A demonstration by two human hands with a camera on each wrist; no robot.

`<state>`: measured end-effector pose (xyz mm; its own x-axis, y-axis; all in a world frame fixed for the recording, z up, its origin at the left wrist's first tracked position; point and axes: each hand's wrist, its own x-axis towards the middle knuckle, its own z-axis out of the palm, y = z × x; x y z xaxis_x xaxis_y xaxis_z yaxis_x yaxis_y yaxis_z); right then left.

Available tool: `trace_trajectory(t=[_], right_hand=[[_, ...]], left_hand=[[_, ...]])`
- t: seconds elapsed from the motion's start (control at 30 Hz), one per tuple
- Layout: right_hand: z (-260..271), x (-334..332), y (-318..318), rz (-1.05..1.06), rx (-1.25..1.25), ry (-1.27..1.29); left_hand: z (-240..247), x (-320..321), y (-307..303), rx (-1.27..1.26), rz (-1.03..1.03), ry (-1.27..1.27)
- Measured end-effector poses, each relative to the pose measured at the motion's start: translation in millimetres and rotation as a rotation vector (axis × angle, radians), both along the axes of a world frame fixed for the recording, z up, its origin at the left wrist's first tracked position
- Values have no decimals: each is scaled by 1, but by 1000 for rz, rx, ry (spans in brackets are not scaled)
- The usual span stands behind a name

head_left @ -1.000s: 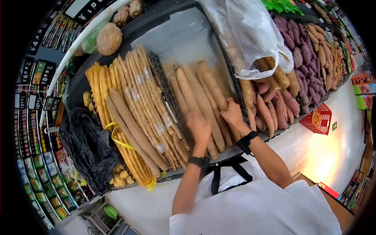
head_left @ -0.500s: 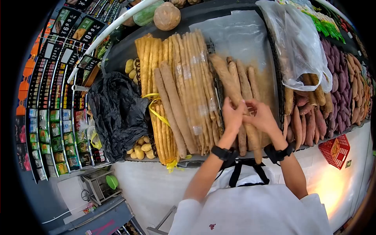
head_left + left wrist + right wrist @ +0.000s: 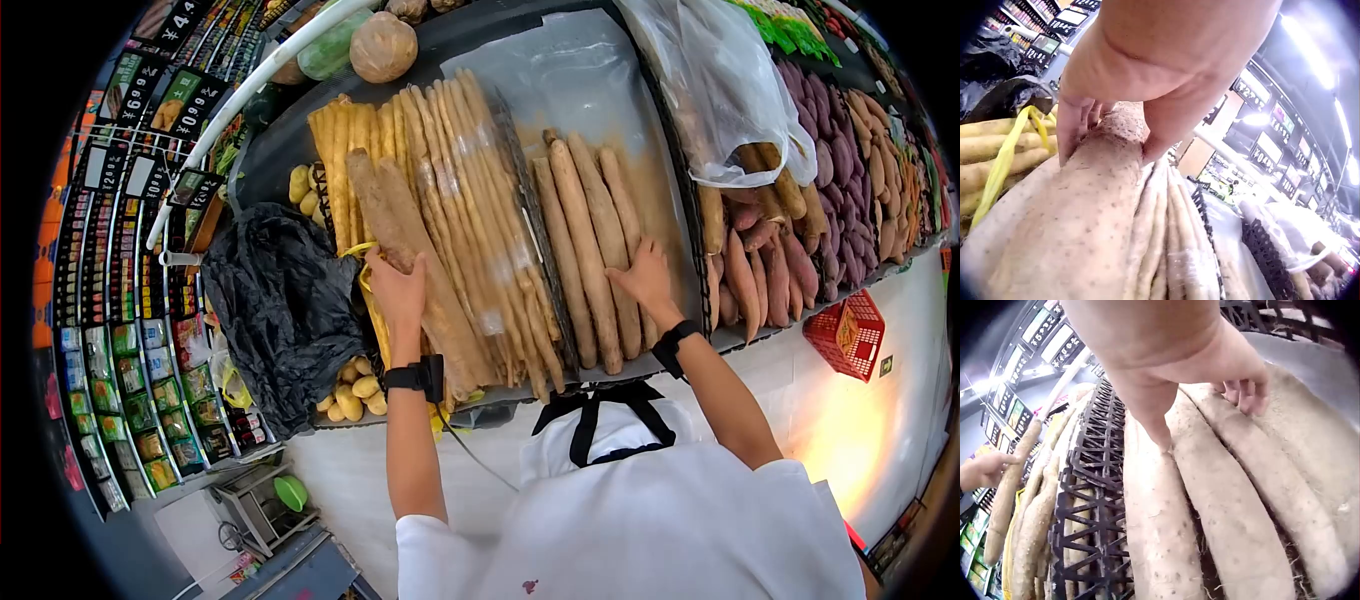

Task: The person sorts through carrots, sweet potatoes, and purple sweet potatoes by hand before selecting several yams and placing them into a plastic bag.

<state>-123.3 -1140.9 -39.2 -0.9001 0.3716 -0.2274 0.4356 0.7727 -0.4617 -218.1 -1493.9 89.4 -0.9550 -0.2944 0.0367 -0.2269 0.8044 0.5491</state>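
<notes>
My left hand (image 3: pixel 398 290) grips a thick brown yam (image 3: pixel 385 205) over the pile at the left. In the left wrist view, thumb and fingers straddle this speckled yam (image 3: pixel 1079 219). Beneath and beside it lie thin, long yams (image 3: pixel 455 165), some bound with clear tape. My right hand (image 3: pixel 645 275) rests on the thick yams (image 3: pixel 600 215) in the adjoining compartment. The right wrist view shows its thumb down by the left and middle yams (image 3: pixel 1222 494), with loosely bent fingertips (image 3: pixel 1247 403) on the one at the right.
A black slatted divider (image 3: pixel 1088 506) separates the two piles. A black plastic bag (image 3: pixel 285 310) lies at the left, near small potatoes (image 3: pixel 350 395). To the right, a clear plastic bag (image 3: pixel 715 90) covers tubers beside reddish sweet potatoes (image 3: pixel 740 285). A red basket (image 3: pixel 845 335) stands on the floor.
Half a second ago both hands held a thick yam over the right compartment. The left hand has carried it leftward onto the left pile; the right hand has released it and rests on the remaining yams.
</notes>
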Motion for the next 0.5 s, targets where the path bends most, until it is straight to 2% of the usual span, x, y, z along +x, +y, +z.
trace_trajectory(t=[0.03,0.13,0.33,0.5], right_hand=[[0,-3,-1,-26,10,-14],[0,-8,-4,-55,17,-47],[2,-15,-7,-74,30,-88],[10,-19,-7,-66,40,-95]], left_hand=[[-4,-1,-3,-70,21,-90],[-15,10,6,-162,2,-62],[-23,13,9,-181,-70,93],[-14,16,8,-120,-110,32]])
